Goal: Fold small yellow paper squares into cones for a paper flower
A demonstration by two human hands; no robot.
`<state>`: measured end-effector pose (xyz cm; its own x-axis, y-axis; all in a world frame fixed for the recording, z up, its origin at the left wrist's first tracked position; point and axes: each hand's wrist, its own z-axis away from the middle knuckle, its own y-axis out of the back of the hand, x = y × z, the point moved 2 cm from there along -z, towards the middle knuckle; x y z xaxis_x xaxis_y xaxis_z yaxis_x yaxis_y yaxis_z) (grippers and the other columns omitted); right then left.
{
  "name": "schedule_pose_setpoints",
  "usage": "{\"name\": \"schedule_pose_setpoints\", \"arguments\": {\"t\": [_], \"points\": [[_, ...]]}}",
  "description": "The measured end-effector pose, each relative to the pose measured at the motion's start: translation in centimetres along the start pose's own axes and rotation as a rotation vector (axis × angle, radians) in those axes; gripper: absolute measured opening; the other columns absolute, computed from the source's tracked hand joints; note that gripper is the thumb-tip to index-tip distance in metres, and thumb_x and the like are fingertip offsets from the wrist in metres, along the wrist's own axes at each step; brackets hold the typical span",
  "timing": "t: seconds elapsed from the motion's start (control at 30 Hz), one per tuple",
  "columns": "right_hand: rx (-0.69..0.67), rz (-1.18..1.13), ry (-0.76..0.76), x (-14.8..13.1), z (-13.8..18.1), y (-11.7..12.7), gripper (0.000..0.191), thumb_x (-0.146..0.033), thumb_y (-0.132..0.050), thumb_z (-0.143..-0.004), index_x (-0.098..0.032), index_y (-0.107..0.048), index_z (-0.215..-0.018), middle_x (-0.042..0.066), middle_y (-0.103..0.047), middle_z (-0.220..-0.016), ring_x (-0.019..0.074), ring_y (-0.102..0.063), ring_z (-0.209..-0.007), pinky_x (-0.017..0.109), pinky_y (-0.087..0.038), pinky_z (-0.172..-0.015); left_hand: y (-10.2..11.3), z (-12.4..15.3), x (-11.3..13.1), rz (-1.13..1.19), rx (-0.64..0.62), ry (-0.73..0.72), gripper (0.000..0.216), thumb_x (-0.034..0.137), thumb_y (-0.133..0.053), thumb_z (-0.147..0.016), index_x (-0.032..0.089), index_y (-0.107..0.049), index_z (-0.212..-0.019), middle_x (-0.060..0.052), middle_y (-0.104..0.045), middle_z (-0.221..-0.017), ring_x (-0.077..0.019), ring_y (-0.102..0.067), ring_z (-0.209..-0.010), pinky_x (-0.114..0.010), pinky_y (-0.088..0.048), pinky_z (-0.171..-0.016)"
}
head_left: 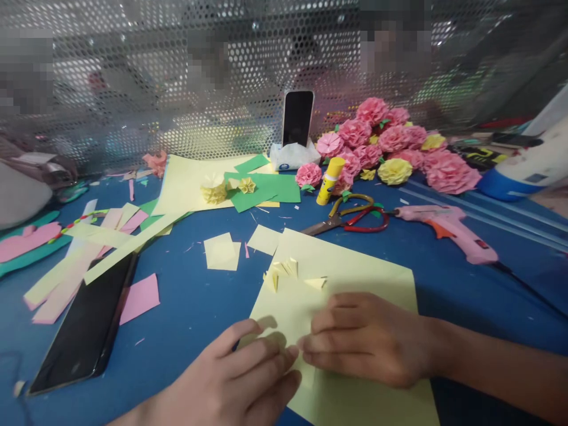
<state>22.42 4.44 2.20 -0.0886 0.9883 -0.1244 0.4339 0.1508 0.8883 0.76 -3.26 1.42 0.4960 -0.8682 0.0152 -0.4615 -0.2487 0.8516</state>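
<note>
Over a large pale yellow paper sheet (pixel 355 269), my left hand (pixel 246 373) and my right hand (pixel 368 337) meet fingertip to fingertip. Both have curled, closed fingers; whatever they pinch is hidden or blends into the yellow sheet. Just beyond the fingers lie small folded yellow paper pieces (pixel 286 268), with one more folded piece (pixel 316 283) to their right. Cut yellow paper squares (pixel 222 251) rest left of the sheet's far corner. Scissors (pixel 341 219) with one yellow and one red handle touch the sheet's far edge.
A pink glue gun (pixel 452 228) lies right, its cord trailing away. Behind stand a yellow glue stick (pixel 331 180), pink paper flowers (pixel 355 131) and a propped phone (pixel 298 118). Left are a dark phone (pixel 91 325) and paper strips (pixel 133 245). A perforated metal panel (pixel 146 77) closes the back.
</note>
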Motion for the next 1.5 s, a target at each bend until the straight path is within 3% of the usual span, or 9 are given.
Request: {"name": "schedule_pose_setpoints", "arguments": {"t": [0.43,0.63,0.83,1.0,1.13,1.23,1.27,1.4,1.5], "points": [[-0.033,-0.026,0.014,-0.3,0.4,-0.4,0.018,-0.012,-0.052,-0.102,-0.009,-0.069,-0.105,0.004,-0.075,-0.105,0.0151,-0.062,-0.101,0.03,-0.045,-0.074,0.2,0.7,-0.5,-0.032,-0.083,-0.075,0.026,0.019,-0.048,-0.104,0.019,-0.074,-0.109,-0.002,-0.074,-0.118,-0.0161,-0.062,-0.112,-0.038,-0.033,-0.112],[-0.07,-0.053,-0.113,-0.6,0.1,-0.3,0.022,-0.024,-0.054,-0.1,-0.011,-0.065,-0.114,0.006,-0.071,-0.105,0.0199,-0.058,-0.103,0.036,-0.039,-0.082,0.9,0.1,-0.4,-0.079,-0.123,-0.127,0.031,0.014,-0.043,-0.105,0.017,-0.073,-0.112,-0.002,-0.075,-0.112,-0.0163,-0.063,-0.107,-0.036,-0.039,-0.108],[-0.208,0.057,-0.225,-1.0,-0.4,1.2,0.024,-0.019,-0.044,-0.1,-0.017,-0.066,-0.089,0.001,-0.06,-0.07,0.019,-0.047,-0.067,0.037,-0.026,-0.065,2.1,0.8,-0.4,-0.102,-0.116,-0.131,0.035,0.01,-0.038,-0.105,0.016,-0.073,-0.11,-0.002,-0.075,-0.113,-0.0176,-0.063,-0.107,-0.036,-0.04,-0.105],[-0.355,0.152,-0.227,-1.5,-0.7,2.2,0.017,-0.014,-0.049,-0.092,-0.018,-0.061,-0.079,0.002,-0.059,-0.069,0.019,-0.043,-0.064,0.037,-0.021,-0.063,2.4,1.3,-0.3,-0.098,-0.103,-0.135,0.038,0.007,-0.035,-0.105,0.015,-0.073,-0.106,-0.002,-0.076,-0.107,-0.0164,-0.065,-0.098,-0.035,-0.041,-0.098],[-0.276,0.181,-0.231,-1.1,-0.6,1.5,0.025,-0.02,-0.045,-0.1,-0.019,-0.058,-0.079,0.002,-0.058,-0.073,0.0194,-0.043,-0.069,0.036,-0.024,-0.067,1.7,0.6,-0.6,0.009,0.029,-0.021,0.03,0.013,-0.042,-0.105,0.013,-0.072,-0.103,-0.001,-0.076,-0.09,-0.0152,-0.064,-0.084,-0.035,-0.04,-0.091],[-0.204,0.188,-0.262,-0.5,-0.3,0.2,0.045,-0.05,-0.032,-0.106,-0.018,-0.055,-0.083,0.002,-0.058,-0.078,0.0197,-0.042,-0.07,0.035,-0.025,-0.066,0.9,0.2,-0.7,0.066,0.071,0.084,0.019,0.02,-0.051,-0.103,0.015,-0.069,-0.106,0.0,-0.075,-0.088,-0.0153,-0.063,-0.083,-0.034,-0.039,-0.09],[-0.196,0.187,-0.282,-0.4,-0.3,-0.3,0.048,-0.053,-0.029,-0.106,-0.019,-0.054,-0.083,0.002,-0.057,-0.077,0.0192,-0.041,-0.068,0.035,-0.025,-0.065,0.8,0.1,-0.7,0.068,0.076,0.109,0.017,0.022,-0.053,-0.102,0.016,-0.069,-0.106,-0.001,-0.075,-0.09,-0.0154,-0.063,-0.084,-0.034,-0.038,-0.091],[-0.193,0.154,-0.352,-0.6,-0.5,-1.2,0.03,-0.028,-0.037,-0.104,-0.02,-0.051,-0.079,0.0,-0.055,-0.074,0.0176,-0.041,-0.068,0.034,-0.026,-0.064,1.0,0.2,-0.6,0.076,0.094,0.197,0.014,0.024,-0.054,-0.101,0.016,-0.066,-0.1,-0.002,-0.072,-0.089,-0.0158,-0.06,-0.08,-0.033,-0.039,-0.087],[-0.128,0.099,-0.442,-0.9,-0.6,-1.1,0.024,-0.022,-0.041,-0.099,-0.02,-0.05,-0.077,-0.001,-0.053,-0.071,0.0161,-0.041,-0.066,0.032,-0.028,-0.064,1.2,0.3,-0.3,0.054,0.096,0.228,0.015,0.024,-0.052,-0.101,0.017,-0.065,-0.097,-0.002,-0.068,-0.084,-0.0154,-0.057,-0.075,-0.034,-0.04,-0.086]]}}
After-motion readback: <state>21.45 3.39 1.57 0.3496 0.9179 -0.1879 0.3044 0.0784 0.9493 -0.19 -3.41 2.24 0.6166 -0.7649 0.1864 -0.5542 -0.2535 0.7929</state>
